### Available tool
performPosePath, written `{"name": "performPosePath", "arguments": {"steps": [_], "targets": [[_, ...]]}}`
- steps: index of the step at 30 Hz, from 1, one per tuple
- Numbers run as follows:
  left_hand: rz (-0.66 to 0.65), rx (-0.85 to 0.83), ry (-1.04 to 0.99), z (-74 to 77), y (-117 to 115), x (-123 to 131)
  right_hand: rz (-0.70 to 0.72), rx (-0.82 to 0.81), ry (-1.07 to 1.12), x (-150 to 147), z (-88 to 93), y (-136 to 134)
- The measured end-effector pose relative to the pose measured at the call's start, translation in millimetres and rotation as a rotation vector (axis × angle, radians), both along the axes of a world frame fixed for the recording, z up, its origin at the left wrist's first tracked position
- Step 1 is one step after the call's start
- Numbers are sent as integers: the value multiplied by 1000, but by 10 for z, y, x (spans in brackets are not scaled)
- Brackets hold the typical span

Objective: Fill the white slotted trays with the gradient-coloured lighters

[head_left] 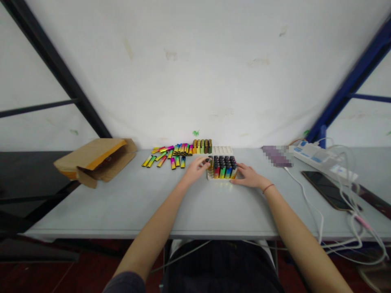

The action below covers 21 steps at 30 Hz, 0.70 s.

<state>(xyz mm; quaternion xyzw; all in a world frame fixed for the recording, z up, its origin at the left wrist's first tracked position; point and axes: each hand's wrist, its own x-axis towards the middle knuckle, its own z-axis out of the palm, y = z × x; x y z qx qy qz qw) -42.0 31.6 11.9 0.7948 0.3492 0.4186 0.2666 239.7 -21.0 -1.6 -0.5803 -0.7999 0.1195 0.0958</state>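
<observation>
A white tray (210, 178) stands mid-table, filled with upright lighters (225, 167) that have black tops and brightly coloured bodies. Along its left side is a column of empty-looking round slots. My left hand (197, 169) is at the tray's back left corner, thumb and fingers pinched on a small dark-topped lighter (208, 160), mostly hidden by the fingers. My right hand (249, 177) grips the tray's right side, the thumb low at the front corner and the fingers further back. Several shiny rainbow-coloured lighter-sized sleeves (161, 161) lie loose and piled left of my left hand.
Behind the tray stand a block of gold-topped pieces (202, 145) and another white slotted tray (222, 149). An open cardboard box (100, 156) lies at the left. On the right are a purple device (276, 156), a phone (326, 189), a power strip (324, 160) and tangled white cables (351, 203).
</observation>
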Motion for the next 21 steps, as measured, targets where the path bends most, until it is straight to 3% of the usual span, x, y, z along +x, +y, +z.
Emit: {"name": "performPosePath", "arguments": {"steps": [6, 14, 21], "targets": [[-66, 64, 84, -58, -4, 5, -6, -4, 6, 3, -10, 3], [52, 88, 9, -106, 47, -13, -10, -7, -13, -8, 7, -6], [98, 210, 161, 12, -55, 4, 8, -10, -32, 18, -14, 13]]}}
